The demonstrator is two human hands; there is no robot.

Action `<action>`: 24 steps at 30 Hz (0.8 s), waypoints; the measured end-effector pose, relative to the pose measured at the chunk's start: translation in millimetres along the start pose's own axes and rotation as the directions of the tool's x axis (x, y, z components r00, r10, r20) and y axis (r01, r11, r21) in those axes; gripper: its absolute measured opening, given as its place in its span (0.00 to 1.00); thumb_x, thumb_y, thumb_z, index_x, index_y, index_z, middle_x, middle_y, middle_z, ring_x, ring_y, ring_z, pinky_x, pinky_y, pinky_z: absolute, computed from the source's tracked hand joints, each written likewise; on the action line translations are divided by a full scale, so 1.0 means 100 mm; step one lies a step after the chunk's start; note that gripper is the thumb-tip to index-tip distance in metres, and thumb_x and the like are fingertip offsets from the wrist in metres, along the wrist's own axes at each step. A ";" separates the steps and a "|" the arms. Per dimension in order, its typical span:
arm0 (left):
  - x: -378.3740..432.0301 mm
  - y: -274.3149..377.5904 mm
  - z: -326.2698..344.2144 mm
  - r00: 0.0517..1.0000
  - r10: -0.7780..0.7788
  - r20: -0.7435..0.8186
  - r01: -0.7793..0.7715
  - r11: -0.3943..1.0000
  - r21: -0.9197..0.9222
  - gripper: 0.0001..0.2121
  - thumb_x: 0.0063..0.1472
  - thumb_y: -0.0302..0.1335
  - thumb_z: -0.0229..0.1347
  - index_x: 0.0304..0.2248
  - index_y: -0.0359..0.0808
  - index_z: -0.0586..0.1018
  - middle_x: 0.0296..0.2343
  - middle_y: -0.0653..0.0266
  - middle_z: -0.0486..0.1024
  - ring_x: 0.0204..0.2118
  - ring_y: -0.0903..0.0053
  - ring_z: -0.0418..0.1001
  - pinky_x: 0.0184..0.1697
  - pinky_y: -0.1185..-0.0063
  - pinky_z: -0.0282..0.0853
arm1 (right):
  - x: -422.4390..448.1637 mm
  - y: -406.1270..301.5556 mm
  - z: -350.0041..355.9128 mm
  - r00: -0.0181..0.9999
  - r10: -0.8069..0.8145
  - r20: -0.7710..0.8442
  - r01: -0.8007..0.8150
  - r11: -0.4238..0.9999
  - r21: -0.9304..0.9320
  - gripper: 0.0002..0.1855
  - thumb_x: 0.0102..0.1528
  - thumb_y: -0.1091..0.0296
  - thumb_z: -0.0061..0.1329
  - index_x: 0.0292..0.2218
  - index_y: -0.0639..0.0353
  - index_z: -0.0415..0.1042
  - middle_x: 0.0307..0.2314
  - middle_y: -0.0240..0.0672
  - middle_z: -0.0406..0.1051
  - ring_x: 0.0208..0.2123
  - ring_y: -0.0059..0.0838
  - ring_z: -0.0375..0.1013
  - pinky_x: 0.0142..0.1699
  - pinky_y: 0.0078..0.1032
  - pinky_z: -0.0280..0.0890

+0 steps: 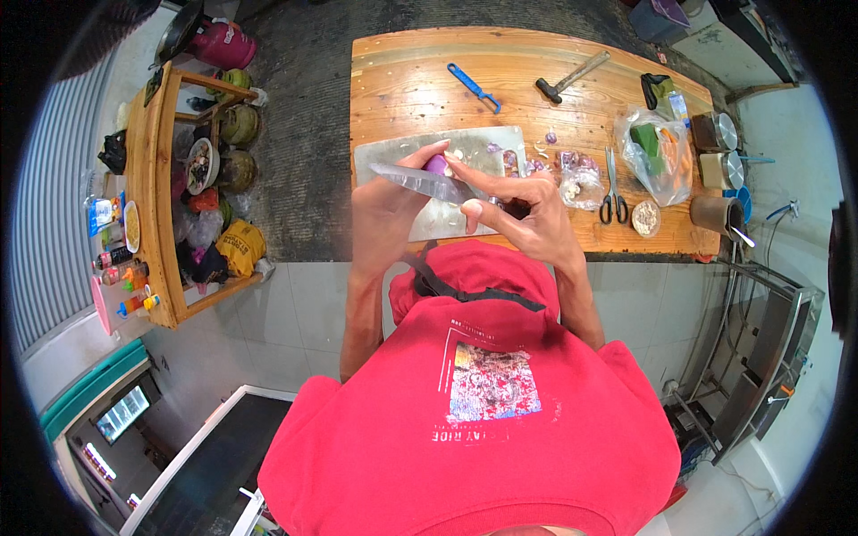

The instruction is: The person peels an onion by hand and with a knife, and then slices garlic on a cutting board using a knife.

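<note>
My left hand (383, 213) holds a purple shallot (437, 165) between thumb and fingers, above a grey-white cutting board (383, 153). In my right hand (539, 211) is a kitchen knife (423, 182), its blade pointing left and lying across in front of the shallot. The knife's handle is mostly hidden by my fingers. Purple peelings (511, 159) and small pale bits are scattered on the board's right side and the wood beside it. Just right of my right hand lies a clear plastic bag (580, 186) with shallots and pale pieces inside.
On the wooden table (402, 80) lie a blue peeler (474, 87), a hammer (570, 78), scissors (610, 191), a round tub of pale pieces (646, 219) and a bag of carrots (660, 157). Jars (714, 130) line the right edge. A wooden shelf (144, 181) stands left.
</note>
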State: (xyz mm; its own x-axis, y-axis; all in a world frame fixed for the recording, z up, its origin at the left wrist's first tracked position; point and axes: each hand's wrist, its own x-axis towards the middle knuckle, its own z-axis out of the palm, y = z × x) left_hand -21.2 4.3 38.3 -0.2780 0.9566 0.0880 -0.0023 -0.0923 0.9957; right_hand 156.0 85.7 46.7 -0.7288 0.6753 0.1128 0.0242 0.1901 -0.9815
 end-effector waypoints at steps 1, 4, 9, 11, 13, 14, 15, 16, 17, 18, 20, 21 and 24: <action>0.00 0.00 -0.01 1.000 -0.002 0.005 0.002 1.000 0.004 0.17 0.59 0.15 0.52 0.49 0.29 0.74 0.43 0.63 0.76 0.44 0.82 0.71 0.48 0.83 0.67 | 0.00 -0.01 -0.01 1.000 0.014 0.011 -0.014 1.000 0.004 0.22 0.54 0.71 0.51 0.51 0.58 0.70 0.16 0.27 0.72 0.20 0.08 0.61 0.23 0.13 0.53; 0.00 0.02 -0.01 1.000 -0.014 0.024 0.014 1.000 -0.003 0.16 0.59 0.16 0.52 0.49 0.29 0.74 0.42 0.63 0.76 0.43 0.83 0.72 0.47 0.83 0.67 | 0.01 0.00 -0.03 0.998 0.063 0.020 -0.063 0.998 0.000 0.21 0.54 0.69 0.53 0.50 0.56 0.71 0.16 0.31 0.74 0.20 0.09 0.66 0.25 0.15 0.59; -0.02 0.03 -0.02 0.999 -0.033 0.025 0.033 0.999 0.032 0.17 0.59 0.16 0.53 0.49 0.30 0.74 0.39 0.65 0.76 0.42 0.84 0.71 0.47 0.83 0.67 | 0.01 0.02 -0.02 0.998 0.055 0.001 -0.055 0.998 0.022 0.20 0.54 0.68 0.54 0.49 0.53 0.73 0.15 0.31 0.74 0.18 0.09 0.65 0.23 0.15 0.58; -0.02 0.02 -0.02 0.999 -0.050 0.019 0.049 0.998 0.028 0.17 0.59 0.16 0.53 0.49 0.30 0.74 0.38 0.65 0.77 0.42 0.84 0.71 0.46 0.83 0.67 | 0.02 0.00 -0.01 0.998 0.054 -0.011 -0.054 0.998 0.015 0.20 0.54 0.68 0.54 0.49 0.53 0.73 0.15 0.30 0.74 0.17 0.09 0.64 0.22 0.15 0.56; -0.02 0.01 -0.01 0.999 -0.054 0.001 0.054 0.999 -0.005 0.17 0.59 0.16 0.53 0.49 0.30 0.74 0.38 0.66 0.77 0.42 0.84 0.71 0.46 0.83 0.67 | 0.03 -0.01 -0.02 0.997 0.082 -0.010 -0.082 0.997 -0.008 0.19 0.53 0.68 0.54 0.48 0.53 0.74 0.15 0.30 0.73 0.17 0.09 0.63 0.21 0.15 0.55; -0.02 0.01 0.00 0.999 -0.048 -0.003 0.048 0.999 -0.015 0.17 0.59 0.16 0.53 0.49 0.30 0.74 0.38 0.65 0.77 0.42 0.84 0.71 0.46 0.83 0.67 | 0.03 -0.01 -0.02 0.995 0.095 -0.010 -0.096 0.995 -0.019 0.19 0.53 0.68 0.54 0.48 0.53 0.74 0.14 0.29 0.73 0.16 0.08 0.63 0.21 0.15 0.54; -0.02 0.00 0.00 0.999 -0.043 -0.005 0.043 0.999 -0.025 0.17 0.59 0.16 0.53 0.49 0.30 0.74 0.38 0.65 0.77 0.42 0.84 0.71 0.47 0.83 0.67 | 0.03 0.00 -0.01 0.996 0.088 -0.017 -0.089 0.996 -0.029 0.19 0.53 0.69 0.54 0.48 0.53 0.74 0.14 0.30 0.73 0.16 0.08 0.63 0.21 0.15 0.55; -0.01 0.00 0.00 0.999 -0.037 -0.007 0.037 0.999 -0.035 0.17 0.60 0.16 0.53 0.49 0.30 0.74 0.38 0.65 0.77 0.42 0.84 0.71 0.47 0.83 0.67 | 0.03 0.02 0.00 0.996 0.081 -0.024 -0.082 0.996 -0.039 0.19 0.53 0.69 0.55 0.48 0.53 0.74 0.14 0.30 0.73 0.16 0.08 0.62 0.21 0.15 0.55; -0.01 -0.01 0.00 0.999 -0.034 -0.001 0.034 0.999 -0.033 0.16 0.60 0.17 0.53 0.49 0.30 0.74 0.38 0.65 0.77 0.42 0.84 0.71 0.47 0.83 0.67 | 0.03 0.03 0.00 0.997 0.074 -0.031 -0.076 0.996 -0.050 0.19 0.53 0.69 0.55 0.48 0.53 0.74 0.14 0.30 0.73 0.16 0.08 0.62 0.20 0.15 0.55; -0.01 -0.01 -0.01 0.999 -0.032 0.005 0.032 0.999 -0.031 0.16 0.60 0.17 0.53 0.49 0.30 0.74 0.38 0.64 0.77 0.42 0.84 0.71 0.47 0.83 0.67 | 0.04 0.04 0.01 0.998 0.055 -0.038 -0.057 0.997 -0.059 0.19 0.53 0.69 0.55 0.48 0.53 0.74 0.14 0.30 0.73 0.16 0.08 0.62 0.20 0.16 0.55; -0.02 -0.02 -0.02 0.999 -0.041 0.010 0.041 0.999 -0.020 0.16 0.60 0.17 0.53 0.49 0.29 0.74 0.39 0.64 0.77 0.42 0.84 0.72 0.47 0.83 0.67 | 0.05 0.05 0.01 0.999 0.015 -0.051 -0.019 0.997 -0.079 0.19 0.53 0.69 0.55 0.48 0.52 0.74 0.15 0.30 0.73 0.16 0.08 0.62 0.21 0.16 0.56; -0.02 -0.02 -0.03 0.999 -0.051 0.011 0.051 0.999 -0.012 0.16 0.60 0.17 0.53 0.49 0.29 0.74 0.39 0.64 0.77 0.42 0.84 0.72 0.47 0.83 0.67 | 0.05 0.07 0.02 0.998 0.013 -0.054 -0.017 0.997 -0.076 0.19 0.53 0.69 0.55 0.48 0.52 0.74 0.15 0.30 0.73 0.16 0.08 0.62 0.21 0.16 0.56; 0.00 0.00 -0.02 0.998 -0.066 0.020 0.067 0.998 -0.011 0.16 0.61 0.18 0.52 0.49 0.28 0.74 0.38 0.63 0.77 0.41 0.83 0.72 0.46 0.82 0.68 | 0.04 0.09 0.03 0.998 0.028 -0.063 -0.032 0.998 -0.062 0.18 0.53 0.69 0.55 0.47 0.52 0.75 0.15 0.31 0.74 0.16 0.08 0.63 0.21 0.16 0.56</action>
State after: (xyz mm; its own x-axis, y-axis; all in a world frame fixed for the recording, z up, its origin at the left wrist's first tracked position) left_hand -23.0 3.4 38.5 -0.2581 0.9659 0.0222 -0.0310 -0.0312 0.9990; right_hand 151.5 88.3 38.1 -0.6833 0.7239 0.0952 0.0895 0.2125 -0.9731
